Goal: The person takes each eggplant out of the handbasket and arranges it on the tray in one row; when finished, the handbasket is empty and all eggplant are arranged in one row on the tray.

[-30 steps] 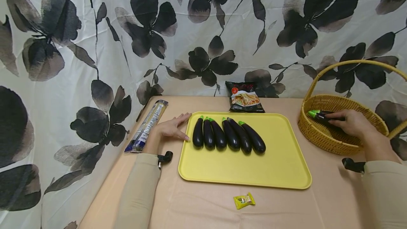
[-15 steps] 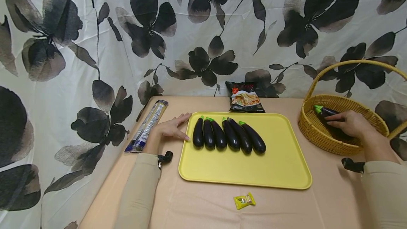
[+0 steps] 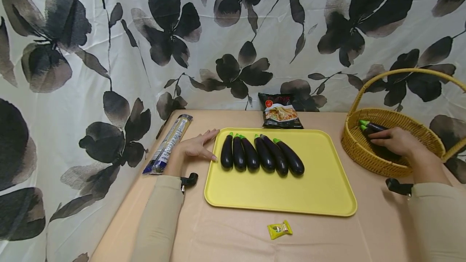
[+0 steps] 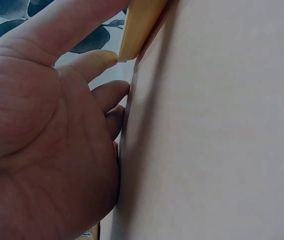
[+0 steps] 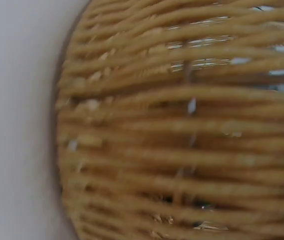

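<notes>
In the head view, a yellow tray (image 3: 284, 197) lies on the table with several eggplants (image 3: 265, 155) side by side, green stems at the back. My left hand (image 3: 196, 146) rests at the tray's left edge, fingers spread and thumb on the rim. The left wrist view shows my left palm (image 4: 47, 125), with a fingertip touching the yellow tray edge (image 4: 141, 30). At the right, my right hand (image 3: 398, 142) reaches into a wicker basket (image 3: 358, 155) and grips an eggplant (image 3: 365, 129). Another eggplant (image 3: 376, 125) lies beside it; their lower parts are hidden. Only basket weave (image 5: 181, 125) fills the right wrist view.
Behind the tray stands a black snack bag (image 3: 280, 112). A long blue and gold packet (image 3: 169, 142) lies left of my left hand. In front of the tray is a small yellow wrapper (image 3: 279, 229). The basket's tall handle (image 3: 404, 70) arches over it.
In the basket, the eggplants' green stems have shifted slightly right, and my right hand has moved a little left and lower. My left hand and the tray have stayed put.
</notes>
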`<action>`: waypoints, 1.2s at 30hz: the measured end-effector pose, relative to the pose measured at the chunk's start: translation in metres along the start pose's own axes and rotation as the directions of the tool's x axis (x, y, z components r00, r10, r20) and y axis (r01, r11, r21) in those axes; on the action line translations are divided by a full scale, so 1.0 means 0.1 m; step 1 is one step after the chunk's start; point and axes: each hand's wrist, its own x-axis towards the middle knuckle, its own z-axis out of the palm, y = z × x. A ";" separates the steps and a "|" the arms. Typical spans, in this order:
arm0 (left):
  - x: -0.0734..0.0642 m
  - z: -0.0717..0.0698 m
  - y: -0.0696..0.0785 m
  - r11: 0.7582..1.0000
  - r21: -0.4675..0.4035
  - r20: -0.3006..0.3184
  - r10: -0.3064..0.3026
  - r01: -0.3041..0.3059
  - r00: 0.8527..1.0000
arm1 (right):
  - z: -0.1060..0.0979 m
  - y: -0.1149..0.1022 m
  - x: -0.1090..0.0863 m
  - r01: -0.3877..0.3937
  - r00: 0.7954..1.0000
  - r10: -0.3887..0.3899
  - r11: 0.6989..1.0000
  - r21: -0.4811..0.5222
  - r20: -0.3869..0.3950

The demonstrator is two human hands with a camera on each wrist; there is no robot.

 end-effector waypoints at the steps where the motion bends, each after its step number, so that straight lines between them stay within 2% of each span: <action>1: 0.00 0.00 0.00 1.000 0.004 0.001 -0.002 0.002 1.000 | 0.00 0.00 -0.01 0.003 1.000 -0.002 1.000 0.008 -0.006; 4: 0.00 0.00 0.00 1.000 0.013 0.001 0.000 0.000 1.000 | -0.01 -0.03 -0.05 0.012 0.999 -0.011 0.999 0.040 -0.033; 9: 0.00 -0.01 0.00 1.000 0.028 -0.005 0.003 -0.003 1.000 | -0.03 -0.12 -0.13 0.015 0.992 -0.003 0.995 0.096 -0.127; 13: -0.01 -0.01 0.00 1.000 0.025 -0.003 0.002 -0.002 1.000 | 0.01 -0.24 -0.24 0.009 0.976 0.024 0.988 0.153 -0.217; 19: 0.00 -0.01 0.00 1.000 0.014 -0.001 0.001 -0.001 1.000 | 0.09 -0.44 -0.34 0.052 0.958 0.014 0.974 0.219 -0.288; 23: 0.00 -0.01 0.00 1.000 0.022 0.001 0.007 -0.007 1.000 | 0.10 -0.56 -0.33 0.088 0.947 -0.014 0.972 0.217 -0.320; 29: 0.01 -0.01 0.00 1.000 0.023 0.005 0.002 -0.002 1.000 | 0.07 -0.66 -0.36 0.113 0.954 -0.027 0.955 0.273 -0.300; 36: 0.02 -0.01 0.00 1.000 0.016 0.005 0.008 -0.008 1.000 | 0.00 -0.80 -0.44 0.173 0.941 -0.071 0.942 0.289 -0.330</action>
